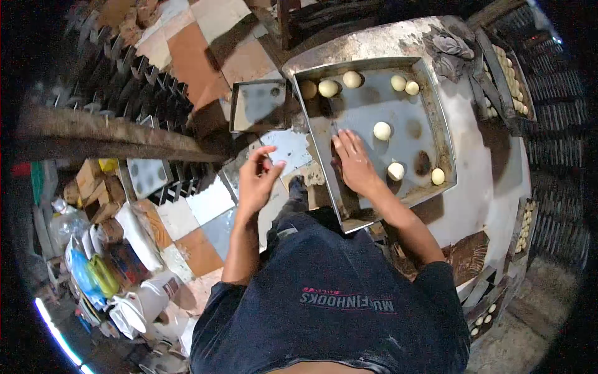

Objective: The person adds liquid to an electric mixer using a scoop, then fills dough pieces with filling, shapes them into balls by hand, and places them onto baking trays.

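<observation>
A large metal tray with raised sides lies on the pale worktop. Several round, pale dough balls are in it, among them one near the middle, one near the right side and one by the far edge. My right hand is inside the tray at its left part, palm down with its fingers extended, holding nothing visible. To the left, outside the tray, my left hand is raised over the floor, its fingers curved and thumb apart, with nothing seen between them.
A smaller tray sits left of the big one. A crumpled cloth lies at the worktop's far corner. More trays of dough balls stand at right. A wooden beam, bags and a white bucket are at left.
</observation>
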Motion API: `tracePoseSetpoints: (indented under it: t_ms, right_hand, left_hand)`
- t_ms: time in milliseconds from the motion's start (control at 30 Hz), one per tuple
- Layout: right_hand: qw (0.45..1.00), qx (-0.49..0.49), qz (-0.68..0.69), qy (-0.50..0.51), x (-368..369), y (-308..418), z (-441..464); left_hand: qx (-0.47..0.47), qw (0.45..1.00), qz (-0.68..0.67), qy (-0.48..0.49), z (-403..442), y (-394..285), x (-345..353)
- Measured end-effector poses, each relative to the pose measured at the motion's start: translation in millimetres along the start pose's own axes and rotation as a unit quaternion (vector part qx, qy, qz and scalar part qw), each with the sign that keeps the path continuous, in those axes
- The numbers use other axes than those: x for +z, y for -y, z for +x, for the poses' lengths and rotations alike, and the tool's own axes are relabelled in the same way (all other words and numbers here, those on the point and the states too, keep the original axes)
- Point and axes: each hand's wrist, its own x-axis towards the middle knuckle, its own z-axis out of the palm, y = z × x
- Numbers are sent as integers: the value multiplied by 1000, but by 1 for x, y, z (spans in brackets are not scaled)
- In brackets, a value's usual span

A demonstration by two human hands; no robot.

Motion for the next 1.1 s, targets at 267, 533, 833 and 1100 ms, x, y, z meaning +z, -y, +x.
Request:
tracePoseSetpoints:
  t_ms: [267, 533, 833, 1100]
  right_hand:
    - [969, 134, 122, -167, -72, 27, -20]
    - [932, 198, 128, -276, -116, 37, -111]
    - [702, 335, 559, -289, -107, 13, -206]
    - [863, 119, 342, -353, -179, 11, -265]
  left_hand:
    - [307, 874, 373, 44, 100, -41, 74]
    - [383, 712, 588, 34, 192, -15, 142]
    - [235, 927, 169, 237, -52, -61, 210]
    - [174, 944, -4, 279, -182, -92, 246]
